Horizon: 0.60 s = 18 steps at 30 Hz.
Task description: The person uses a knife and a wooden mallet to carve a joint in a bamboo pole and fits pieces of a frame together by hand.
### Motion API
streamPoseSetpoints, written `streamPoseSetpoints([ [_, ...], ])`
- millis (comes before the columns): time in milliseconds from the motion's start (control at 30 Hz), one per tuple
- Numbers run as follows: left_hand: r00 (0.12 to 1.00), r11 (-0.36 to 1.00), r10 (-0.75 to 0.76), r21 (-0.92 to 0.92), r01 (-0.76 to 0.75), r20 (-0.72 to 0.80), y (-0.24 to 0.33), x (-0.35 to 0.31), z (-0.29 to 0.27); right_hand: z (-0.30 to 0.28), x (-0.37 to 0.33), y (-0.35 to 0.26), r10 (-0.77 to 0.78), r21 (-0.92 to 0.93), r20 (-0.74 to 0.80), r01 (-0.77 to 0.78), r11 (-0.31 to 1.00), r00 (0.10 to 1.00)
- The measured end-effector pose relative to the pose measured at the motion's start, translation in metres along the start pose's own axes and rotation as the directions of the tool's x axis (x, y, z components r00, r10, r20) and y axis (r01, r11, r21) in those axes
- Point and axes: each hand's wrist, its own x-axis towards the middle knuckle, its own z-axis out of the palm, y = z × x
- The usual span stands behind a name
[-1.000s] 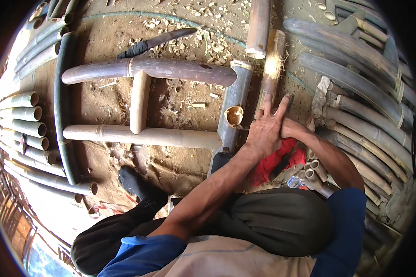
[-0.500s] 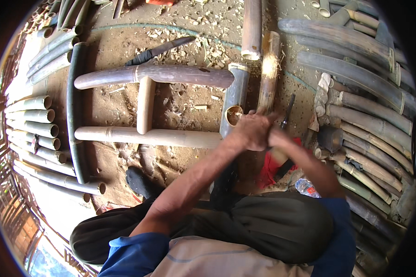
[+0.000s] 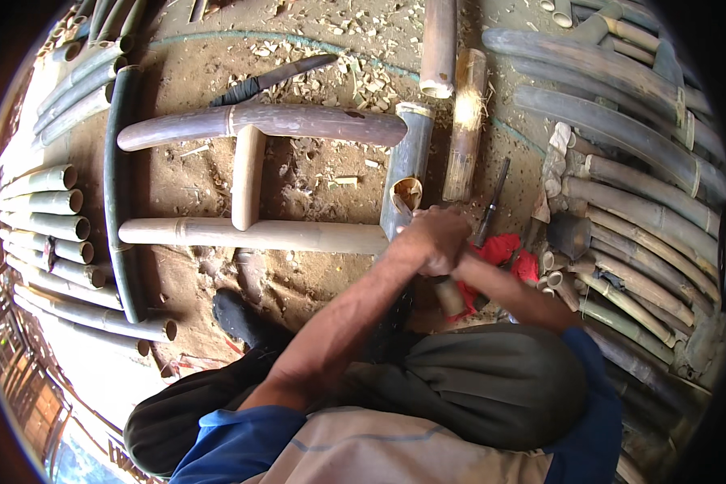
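Observation:
My left hand [image 3: 437, 232] and my right hand [image 3: 450, 262] are together, closed around a tool whose pale, thick handle end [image 3: 450, 297] sticks out below them. Its thin tip [image 3: 402, 206] reaches into the round hole of a short dark bamboo post [image 3: 411, 153]. The left hand hides most of the right hand and the tool's middle. Two horizontal bamboo rails, a dark upper one [image 3: 315, 123] and a pale lower one [image 3: 290, 235], run leftward from the post to a long green pole [image 3: 119, 194]. A short bamboo crosspiece [image 3: 248, 177] stands between the rails.
A machete with a wrapped handle [image 3: 274, 79] lies among wood chips beyond the upper rail. Right of the post are a shaved bamboo piece [image 3: 466, 129], a slim dark tool [image 3: 492, 202] and red cloth [image 3: 504, 250]. Bamboo lengths [image 3: 645, 214] are stacked on the right, cut tubes [image 3: 44, 202] on the left.
Both hands have come nearer to me and slightly left, off the shaved bamboo's near end. The tool's tip now shows at the post's hole. The view has shifted slightly.

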Motion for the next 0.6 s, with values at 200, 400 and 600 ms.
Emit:
streamPoseSetpoints([
  [200,0.984,0.998,-0.007,-0.057,-0.003,-0.176,-0.014,-0.012,-0.007,-0.027,-0.006,-0.056,-0.340,-0.565,0.201,0.392,0.726,0.919],
  [400,0.755,0.967,-0.208,-0.248,0.062,-0.623,0.025,-0.008,0.026,-0.044,0.006,-0.047,-0.320,-0.510,0.211,0.384,0.770,0.924],
  [600,0.873,0.993,0.099,-0.005,-0.115,-0.477,-0.006,-0.038,0.027,0.040,0.027,-0.005,-0.368,0.667,-0.235,0.425,0.612,0.899],
])
